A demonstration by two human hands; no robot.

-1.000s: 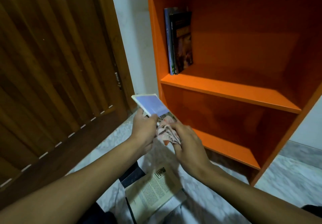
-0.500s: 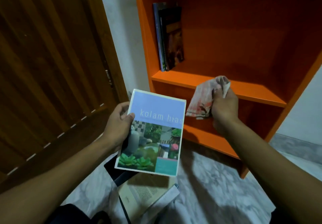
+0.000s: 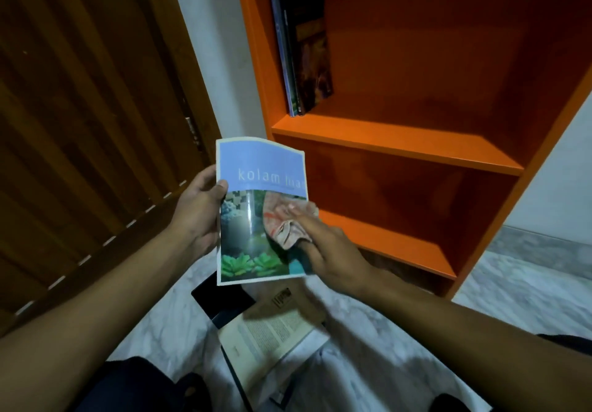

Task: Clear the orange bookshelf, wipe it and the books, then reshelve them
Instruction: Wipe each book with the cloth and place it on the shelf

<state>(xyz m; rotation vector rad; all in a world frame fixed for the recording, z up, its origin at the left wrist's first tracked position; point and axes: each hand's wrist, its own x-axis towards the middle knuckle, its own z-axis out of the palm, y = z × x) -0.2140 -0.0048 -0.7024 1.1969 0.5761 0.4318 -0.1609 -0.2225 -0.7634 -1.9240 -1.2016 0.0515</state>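
My left hand grips the left edge of a thin book with a blue top band and garden photos, held cover-up in front of me. My right hand presses a crumpled pinkish cloth flat against the right side of that cover. Behind stands the orange bookshelf. Two or three dark books stand upright at the left end of its upper shelf. The lower compartments show no books.
A brown wooden door fills the left. On the marble floor below my hands lie a cream book with printed text and a dark book under it. My knees show at the bottom edge.
The right hand has come back from near the shelf edge and set the cloth on the book's cover. The left hand has kept the book face-up.
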